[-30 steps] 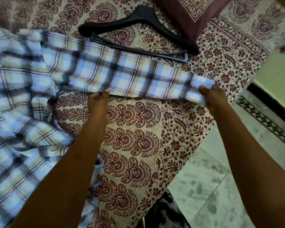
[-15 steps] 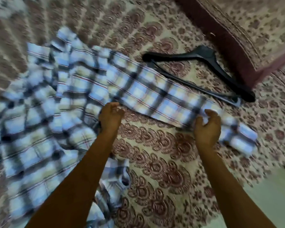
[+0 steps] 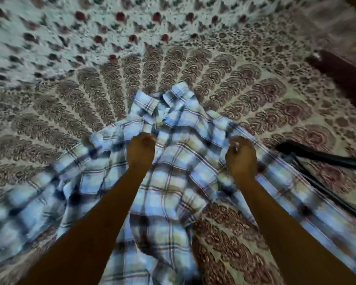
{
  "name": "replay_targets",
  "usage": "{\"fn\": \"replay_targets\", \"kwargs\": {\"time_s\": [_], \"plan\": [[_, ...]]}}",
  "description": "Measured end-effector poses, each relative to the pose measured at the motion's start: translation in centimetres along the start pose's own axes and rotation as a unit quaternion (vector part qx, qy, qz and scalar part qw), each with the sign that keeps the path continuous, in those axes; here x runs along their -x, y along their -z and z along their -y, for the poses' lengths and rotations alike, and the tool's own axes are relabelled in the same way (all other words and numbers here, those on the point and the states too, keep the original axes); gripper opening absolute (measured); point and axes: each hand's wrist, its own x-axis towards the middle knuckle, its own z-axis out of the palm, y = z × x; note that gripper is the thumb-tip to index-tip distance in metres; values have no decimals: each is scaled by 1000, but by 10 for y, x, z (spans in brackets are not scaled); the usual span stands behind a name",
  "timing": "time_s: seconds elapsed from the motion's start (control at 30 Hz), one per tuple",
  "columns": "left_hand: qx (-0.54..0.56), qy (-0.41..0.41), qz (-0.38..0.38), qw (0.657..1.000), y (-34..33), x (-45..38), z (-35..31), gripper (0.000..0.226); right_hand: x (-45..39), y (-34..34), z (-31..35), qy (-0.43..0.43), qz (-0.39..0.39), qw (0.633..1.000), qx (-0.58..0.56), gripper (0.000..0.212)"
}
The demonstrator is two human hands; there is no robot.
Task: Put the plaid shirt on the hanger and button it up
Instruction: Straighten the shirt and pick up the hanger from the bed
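Observation:
The blue and white plaid shirt [image 3: 173, 173] lies spread on the patterned bedspread, collar [image 3: 162, 99] pointing away from me. My left hand [image 3: 141, 150] is curled and grips the fabric just below the collar. At the shoulder on the right side my right hand [image 3: 242, 157] is curled and grips the cloth too. The black hanger [image 3: 317, 155] lies on the bed at the right, close to the shirt's right sleeve and partly cut off by the frame edge. The view is motion blurred.
The bedspread [image 3: 255, 95] has a brown floral print, and a lighter cloth with red flowers [image 3: 90, 33] covers the far part. A dark maroon pillow [image 3: 345, 75] sits at the far right.
Both hands left the stretched sleeve and moved to the shirt's upper body near the collar, now gripping it. The view swung left, so the hanger sits at the right edge.

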Motion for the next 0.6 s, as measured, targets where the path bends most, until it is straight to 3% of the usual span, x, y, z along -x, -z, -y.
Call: {"fn": "replay_targets", "kwargs": {"time_s": [0.13, 0.2, 0.27, 0.37, 0.47, 0.53, 0.6], "plan": [[-114, -24, -46, 992, 4, -68, 21, 29, -54, -35, 16, -13, 7, 995, 103, 33], [-194, 8, -72, 978, 6, -98, 26, 30, -69, -49, 17, -27, 30, 989, 139, 41], [-239, 52, -47, 969, 6, -126, 36, 35, -82, -64, 13, -40, 28, 983, 176, 35], [-246, 71, 3, 967, 2, -152, 48, 42, -103, -69, 11, -20, -34, 984, 175, 17], [-230, 6, 33, 973, 7, -175, 48, 35, -135, -61, 19, 6, -129, 978, 164, 23], [-221, -43, 4, 974, 19, -187, 41, 35, -152, -53, 28, 39, -152, 972, 177, 25], [-210, -46, -43, 976, 28, -196, 42, 32, -165, -59, 33, 61, -120, 972, 193, 25]]}}
